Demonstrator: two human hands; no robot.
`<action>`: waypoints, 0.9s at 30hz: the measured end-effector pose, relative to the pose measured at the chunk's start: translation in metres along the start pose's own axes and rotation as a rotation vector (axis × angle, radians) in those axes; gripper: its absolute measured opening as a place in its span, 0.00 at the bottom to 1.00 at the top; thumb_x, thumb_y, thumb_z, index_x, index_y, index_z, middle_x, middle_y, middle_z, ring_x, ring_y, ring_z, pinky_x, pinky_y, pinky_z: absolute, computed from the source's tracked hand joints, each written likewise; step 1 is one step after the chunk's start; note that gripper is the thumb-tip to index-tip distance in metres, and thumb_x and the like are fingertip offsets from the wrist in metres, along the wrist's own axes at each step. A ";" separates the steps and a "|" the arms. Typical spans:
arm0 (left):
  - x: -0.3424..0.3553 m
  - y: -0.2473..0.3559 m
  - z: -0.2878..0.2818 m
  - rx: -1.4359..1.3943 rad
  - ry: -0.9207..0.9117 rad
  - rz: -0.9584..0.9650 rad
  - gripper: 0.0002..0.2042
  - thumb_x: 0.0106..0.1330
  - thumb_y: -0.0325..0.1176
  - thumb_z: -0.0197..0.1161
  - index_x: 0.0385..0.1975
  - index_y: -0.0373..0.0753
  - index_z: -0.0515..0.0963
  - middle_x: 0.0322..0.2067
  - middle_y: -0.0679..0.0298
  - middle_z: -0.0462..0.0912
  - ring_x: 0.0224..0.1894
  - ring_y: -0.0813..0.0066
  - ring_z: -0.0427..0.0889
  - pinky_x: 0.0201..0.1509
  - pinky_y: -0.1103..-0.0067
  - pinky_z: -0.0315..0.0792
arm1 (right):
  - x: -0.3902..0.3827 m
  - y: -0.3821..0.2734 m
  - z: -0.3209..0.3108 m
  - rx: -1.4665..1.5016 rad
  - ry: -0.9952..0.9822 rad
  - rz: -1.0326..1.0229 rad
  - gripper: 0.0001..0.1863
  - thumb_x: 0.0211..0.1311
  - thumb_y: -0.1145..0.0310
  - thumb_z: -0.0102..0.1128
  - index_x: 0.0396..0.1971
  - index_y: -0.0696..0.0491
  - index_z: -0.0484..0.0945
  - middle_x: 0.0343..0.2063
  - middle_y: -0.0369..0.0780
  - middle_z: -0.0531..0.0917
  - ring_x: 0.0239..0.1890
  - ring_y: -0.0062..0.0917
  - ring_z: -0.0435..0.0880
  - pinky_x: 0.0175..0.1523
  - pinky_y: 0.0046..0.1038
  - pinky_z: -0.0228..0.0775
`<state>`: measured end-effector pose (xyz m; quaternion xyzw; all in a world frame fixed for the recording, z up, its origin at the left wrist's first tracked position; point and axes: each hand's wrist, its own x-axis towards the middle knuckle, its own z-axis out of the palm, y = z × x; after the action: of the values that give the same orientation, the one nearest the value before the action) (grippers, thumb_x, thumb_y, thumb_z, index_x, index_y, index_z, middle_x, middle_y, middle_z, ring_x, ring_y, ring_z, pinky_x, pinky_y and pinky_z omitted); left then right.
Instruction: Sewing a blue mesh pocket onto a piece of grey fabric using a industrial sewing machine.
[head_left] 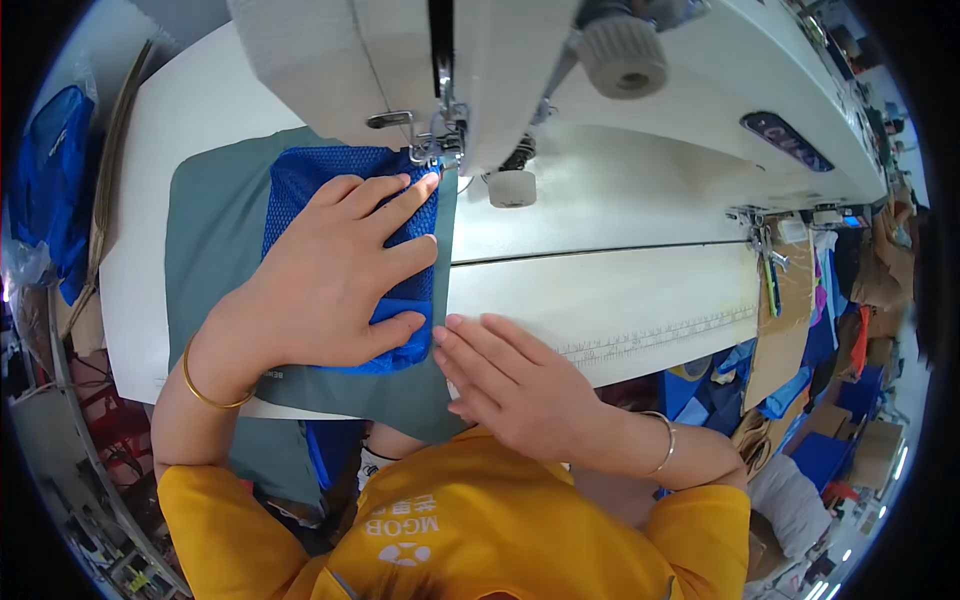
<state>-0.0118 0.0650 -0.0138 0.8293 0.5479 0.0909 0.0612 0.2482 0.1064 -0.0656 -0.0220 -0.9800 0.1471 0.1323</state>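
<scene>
A grey-green fabric panel (215, 215) lies on the white sewing machine bed, its near edge hanging over the front. On top of it sits a blue mesh pocket (300, 168) with a smooth blue band (408, 350) along its near side. My left hand (335, 265) lies spread over the mesh, fingertips just short of the presser foot (432, 150), which stands at the pocket's far right corner. Beside the panel's right edge, my right hand (510, 385) is flat with fingers stretched out, its fingertips at the cloth edge.
The sewing machine head (680, 90) overhangs the far side. A printed ruler scale (660, 328) runs along the bed's front right. Blue bags (50, 180) hang at the left. Cardboard (785, 320) and piled fabrics and boxes stand at the right.
</scene>
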 end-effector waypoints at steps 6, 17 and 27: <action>0.001 0.004 0.000 0.000 -0.057 -0.033 0.28 0.54 0.44 0.74 0.53 0.34 0.80 0.61 0.43 0.76 0.68 0.40 0.70 0.69 0.55 0.65 | -0.016 -0.010 0.018 -0.035 0.068 -0.121 0.21 0.64 0.64 0.62 0.51 0.62 0.83 0.58 0.46 0.82 0.64 0.40 0.80 0.69 0.42 0.73; 0.006 0.026 0.003 0.031 -0.061 -0.043 0.28 0.59 0.41 0.71 0.55 0.27 0.78 0.65 0.44 0.75 0.65 0.44 0.73 0.72 0.56 0.65 | -0.029 0.000 0.011 0.045 0.267 -0.184 0.18 0.57 0.69 0.59 0.42 0.66 0.84 0.46 0.49 0.85 0.55 0.40 0.83 0.63 0.37 0.78; -0.004 0.027 0.011 0.001 0.024 -0.114 0.29 0.60 0.42 0.71 0.57 0.28 0.78 0.60 0.45 0.78 0.63 0.45 0.77 0.72 0.56 0.66 | -0.021 0.008 -0.001 0.003 0.145 -0.252 0.11 0.61 0.73 0.64 0.40 0.62 0.85 0.45 0.42 0.85 0.52 0.33 0.86 0.59 0.32 0.81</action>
<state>0.0131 0.0512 -0.0191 0.7957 0.5950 0.0969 0.0592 0.2686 0.1125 -0.0718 0.0907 -0.9626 0.1289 0.2202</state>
